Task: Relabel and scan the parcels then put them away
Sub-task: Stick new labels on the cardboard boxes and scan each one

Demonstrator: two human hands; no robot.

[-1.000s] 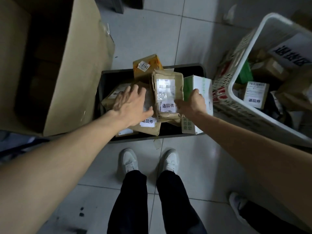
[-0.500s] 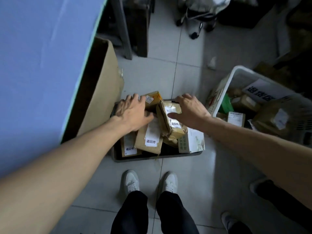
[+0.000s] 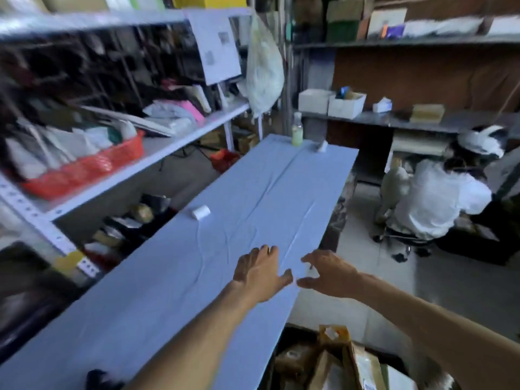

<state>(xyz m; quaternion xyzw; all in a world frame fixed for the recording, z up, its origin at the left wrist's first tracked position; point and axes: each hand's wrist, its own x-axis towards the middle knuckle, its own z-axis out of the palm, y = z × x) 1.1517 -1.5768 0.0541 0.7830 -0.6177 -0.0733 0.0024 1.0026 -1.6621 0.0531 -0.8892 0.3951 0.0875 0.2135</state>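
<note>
Both my hands hover over the near right edge of a long table (image 3: 174,277) covered in light blue cloth. My left hand (image 3: 260,273) is flat with fingers spread and holds nothing. My right hand (image 3: 327,273) is beside it, fingers loosely bent, thumb toward the left hand, also empty. A white label roll (image 3: 201,212) lies on the cloth farther along the table. Brown parcels (image 3: 346,361) in a dark bin sit on the floor at the bottom right, below my right forearm.
Metal shelves (image 3: 157,147) crowded with bags and a red basket (image 3: 84,170) run along the left. A clear bottle (image 3: 297,130) stands at the table's far end. A person in white (image 3: 433,198) crouches at the right by a counter (image 3: 394,119) with boxes.
The view has swung up from the floor bin to the table. Both hands have left the parcels in the bin and now hover empty over the blue cloth.
</note>
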